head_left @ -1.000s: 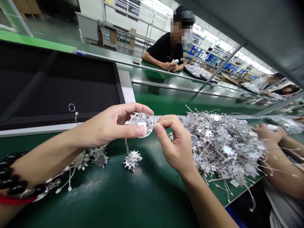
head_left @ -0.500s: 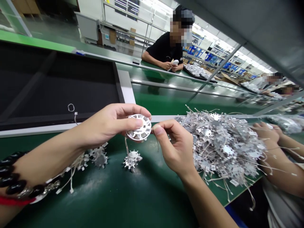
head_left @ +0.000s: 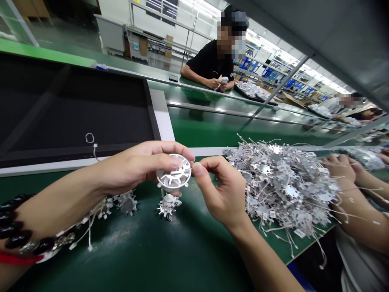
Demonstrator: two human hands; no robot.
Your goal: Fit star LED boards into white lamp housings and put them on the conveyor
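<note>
My left hand grips a white round spoked plastic part by its upper left, thumb on the face and fingers behind. A thin wire hangs below it. Just right of its rim, my right hand is closed in a pinch; what lies between thumb and fingertip is too small to make out. Beneath the round part, a small silvery star-shaped piece lies on the green tabletop. More such pieces with white wires lie beyond my left forearm, partly hidden by it.
A large heap of silvery star-shaped pieces with wires spreads to my right. Beside it are a co-worker's hands. A black tray-like surface with a light rim is at far left. Another person sits across the bench.
My left hand has shifted slightly down and left, tilting the round part. My right hand stays pinched beside the rim, with little movement.
</note>
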